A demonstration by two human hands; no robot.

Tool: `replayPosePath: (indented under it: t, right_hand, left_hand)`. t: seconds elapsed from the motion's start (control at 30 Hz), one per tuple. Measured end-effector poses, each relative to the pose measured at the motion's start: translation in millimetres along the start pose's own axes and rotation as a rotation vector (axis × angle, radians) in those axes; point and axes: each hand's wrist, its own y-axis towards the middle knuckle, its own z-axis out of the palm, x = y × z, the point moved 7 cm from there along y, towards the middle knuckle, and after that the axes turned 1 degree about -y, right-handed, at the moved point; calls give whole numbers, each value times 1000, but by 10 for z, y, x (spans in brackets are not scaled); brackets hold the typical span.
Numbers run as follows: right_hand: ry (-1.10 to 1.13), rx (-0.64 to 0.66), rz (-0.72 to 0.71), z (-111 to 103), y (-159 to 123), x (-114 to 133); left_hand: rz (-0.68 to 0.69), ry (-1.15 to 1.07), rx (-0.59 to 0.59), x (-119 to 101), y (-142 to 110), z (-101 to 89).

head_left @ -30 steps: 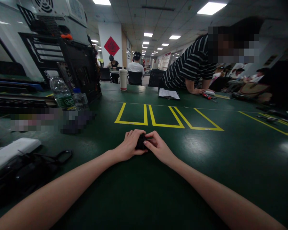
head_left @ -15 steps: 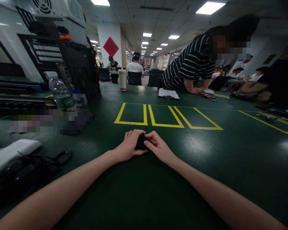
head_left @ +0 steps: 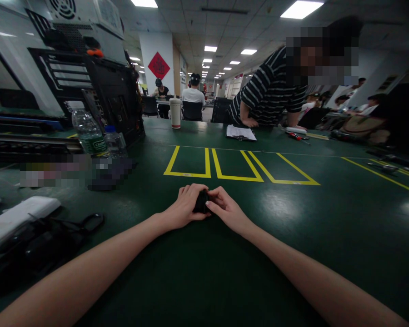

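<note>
A small black object (head_left: 201, 202) is held between my two hands just above or on the green table (head_left: 197, 272); its kind is too dark to make out. My left hand (head_left: 184, 205) wraps it from the left, fingers over the top and thumb along the near side. From the right, my right hand (head_left: 226, 206) pinches its edge with thumb and forefinger. Part of the object is hidden by my fingers. Beyond the hands, yellow tape outlines (head_left: 207, 169) mark the tabletop.
At left are a white power strip (head_left: 27, 213), black cables (head_left: 54, 243), two plastic bottles (head_left: 88, 131) and a computer case (head_left: 112, 95). Farther back stand a cup (head_left: 175, 113) and a clipboard (head_left: 241, 132). A person in a striped shirt (head_left: 262, 91) leans over the far edge near red-handled pliers (head_left: 297, 136).
My hands keep their grip on the black object with barely any movement. Across the table, the person in the striped shirt has brought one hand left, beside the clipboard. The view has shifted slightly.
</note>
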Motion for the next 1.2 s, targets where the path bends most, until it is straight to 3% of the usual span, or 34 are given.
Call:
replayPosePath:
  t: [0.3,0.5,0.93,1.2]
  right_hand:
    - [17,-50,15,-18,43,-75]
    - [20,16,8,18,14,-38]
    - [44,-44,26,-14,42,-86]
    - [54,18,-3,9,15,-31]
  left_hand:
    - [14,2,40,-94,-21,-72]
    - [6,9,33,-73,-18,-63]
    - [4,-5,40,-105,-17,-89]
    - [4,-8,48,-88,-21,-74]
